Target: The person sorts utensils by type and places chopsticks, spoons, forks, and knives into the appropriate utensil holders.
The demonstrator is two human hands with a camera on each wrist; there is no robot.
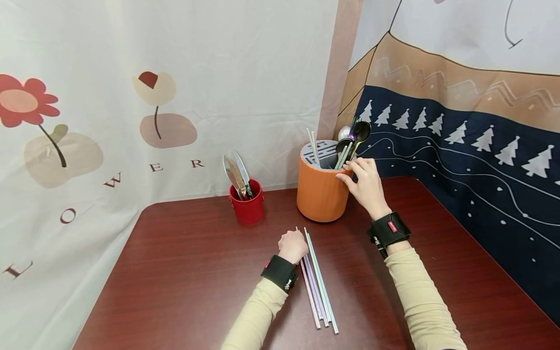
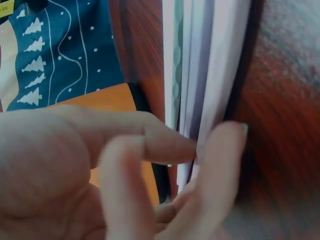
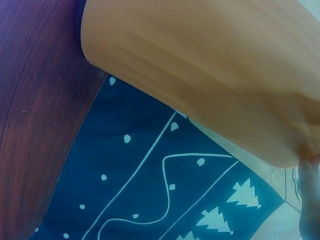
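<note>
My left hand (image 1: 293, 247) is at the upper part of a loose row of long chopsticks (image 1: 321, 284) on the table, pink, purple and pale blue. In the left wrist view its fingertips lie on either side of the pink chopstick (image 2: 222, 65) and pinch it. My right hand (image 1: 365, 187) grips the right rim of an orange utensil holder (image 1: 323, 197), thumb against the outer wall, fingers over the edge. White chopsticks (image 1: 313, 148) and several spoons (image 1: 361, 131) stand in its grey slotted top. The right wrist view shows mostly the holder's wall (image 3: 200, 65).
Left of the holder, a red cup (image 1: 248, 211) holds upright knives (image 1: 242, 172). The dark red wooden table (image 1: 188, 272) meets a pale printed curtain (image 1: 245, 87) behind and a navy tree-patterned cloth (image 1: 459, 180) along the right edge.
</note>
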